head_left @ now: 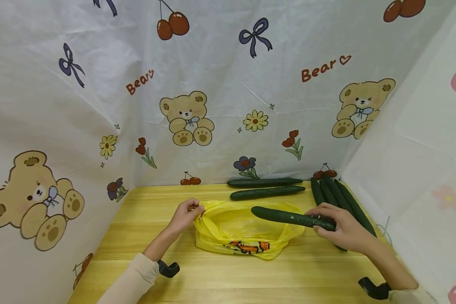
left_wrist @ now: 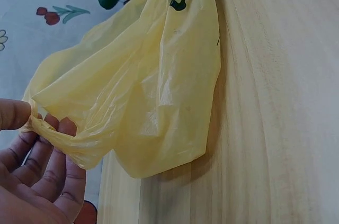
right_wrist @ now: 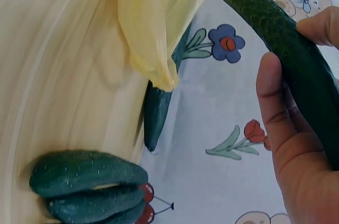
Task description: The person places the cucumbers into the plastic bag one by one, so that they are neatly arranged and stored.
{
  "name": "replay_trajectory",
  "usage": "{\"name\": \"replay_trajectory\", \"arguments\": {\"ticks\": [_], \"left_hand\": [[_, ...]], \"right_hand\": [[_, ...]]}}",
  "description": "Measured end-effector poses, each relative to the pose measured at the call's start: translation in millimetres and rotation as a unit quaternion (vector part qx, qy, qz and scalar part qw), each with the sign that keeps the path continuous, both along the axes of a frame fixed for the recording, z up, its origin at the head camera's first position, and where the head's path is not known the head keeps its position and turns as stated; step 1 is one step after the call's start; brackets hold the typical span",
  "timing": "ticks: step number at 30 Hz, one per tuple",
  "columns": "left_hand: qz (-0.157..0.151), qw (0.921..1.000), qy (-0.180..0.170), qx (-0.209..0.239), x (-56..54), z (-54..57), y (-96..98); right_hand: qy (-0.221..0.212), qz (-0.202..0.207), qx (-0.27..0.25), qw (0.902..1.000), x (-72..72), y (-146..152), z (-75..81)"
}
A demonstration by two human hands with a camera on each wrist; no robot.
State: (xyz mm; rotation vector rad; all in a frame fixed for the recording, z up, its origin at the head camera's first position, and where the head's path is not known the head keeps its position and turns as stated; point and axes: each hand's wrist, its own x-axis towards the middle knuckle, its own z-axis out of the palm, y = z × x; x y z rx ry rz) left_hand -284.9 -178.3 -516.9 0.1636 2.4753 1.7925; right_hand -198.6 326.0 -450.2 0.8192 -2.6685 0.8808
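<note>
A yellow plastic bag (head_left: pixel 235 249) with printed orange and black marks lies on the table, its mouth spread upward. My left hand (head_left: pixel 186 216) pinches the bag's left edge; in the left wrist view the thumb and fingers (left_wrist: pixel 53 176) hold a gathered fold of it. In my right hand (head_left: pixel 346 230) is a long dark green cucumber (head_left: pixel 285 216), gripped near one end. Its far end points left, over the right part of the bag's opening. The right wrist view shows thumb and fingers around this cucumber (right_wrist: pixel 275 28).
Two cucumbers (head_left: pixel 267 193) lie behind the bag near the back cloth. Several more cucumbers (head_left: pixel 349 198) lie side by side at the table's right edge, partly behind my right hand. Patterned cloth (head_left: pixel 228 84) walls enclose the wooden table (head_left: pixel 152 202) at the back and sides.
</note>
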Motion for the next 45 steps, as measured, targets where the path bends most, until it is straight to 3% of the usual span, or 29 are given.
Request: {"name": "replay_trajectory", "arguments": {"ticks": [7,18,23,26,31,36,43,45], "left_hand": [[-0.007,1.0000,0.002,0.005,0.6,-2.1,-1.6],[-0.030,0.9994,-0.002,0.017,3.2,-2.9,2.5],[-0.025,0.9991,0.031,-0.011,4.6,-1.9,2.6],[-0.020,0.9961,0.076,-0.041,6.0,-1.9,1.9],[-0.016,0.9838,0.149,-0.099,9.3,-2.1,2.0],[-0.018,0.9724,0.158,-0.171,16.5,-1.0,7.6],[0.001,0.9362,0.216,-0.277,18.9,-5.4,13.8],[0.007,0.9348,0.225,-0.274,18.5,-4.8,15.2]], "right_hand": [[-0.039,0.029,-0.012,0.9987,-10.2,-17.4,-6.7],[-0.065,0.069,-0.007,0.9955,-40.1,-61.6,-20.6],[-0.071,0.071,0.007,0.9949,-50.4,-83.0,-19.8],[-0.085,0.076,0.008,0.9934,-55.2,-93.3,-18.6],[-0.098,0.085,0.009,0.9915,-61.6,-105.5,-19.3],[-0.111,0.086,0.009,0.9900,-67.8,-112.7,-22.5],[-0.117,0.098,0.009,0.9882,-73.1,-119.9,-26.8],[-0.117,0.099,0.010,0.9881,-73.4,-122.3,-27.3]]}}
